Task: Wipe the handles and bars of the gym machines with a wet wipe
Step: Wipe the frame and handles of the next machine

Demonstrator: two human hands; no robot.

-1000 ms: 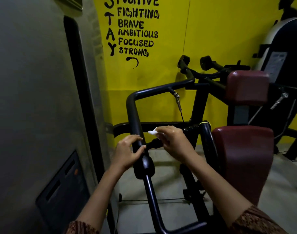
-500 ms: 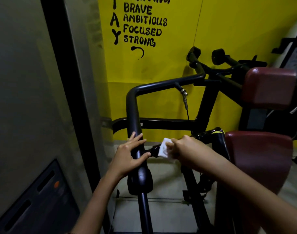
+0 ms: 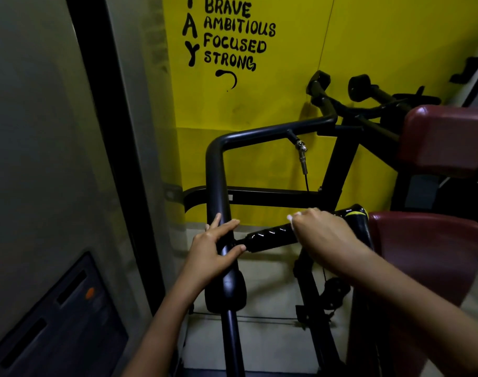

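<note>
A black gym machine fills the middle of the head view. Its bent tubular bar runs up from the floor and turns right at the top. A ribbed black handle sticks out sideways from that bar. My left hand rests on the upright bar, fingers fairly straight and thumb under it. My right hand grips the right part of the ribbed handle with a white wet wipe wrapped under the fingers; only a small white edge of it shows.
Two maroon pads stand at the right, close to my right forearm. A yellow wall with black lettering is behind the machine. A grey wall with a black strip closes the left side. A cable clip hangs from the top bar.
My right hand has slid the wipe to the right along the ribbed handle, uncovering its left part. My left hand stays on the upright bar. The camera has moved closer.
</note>
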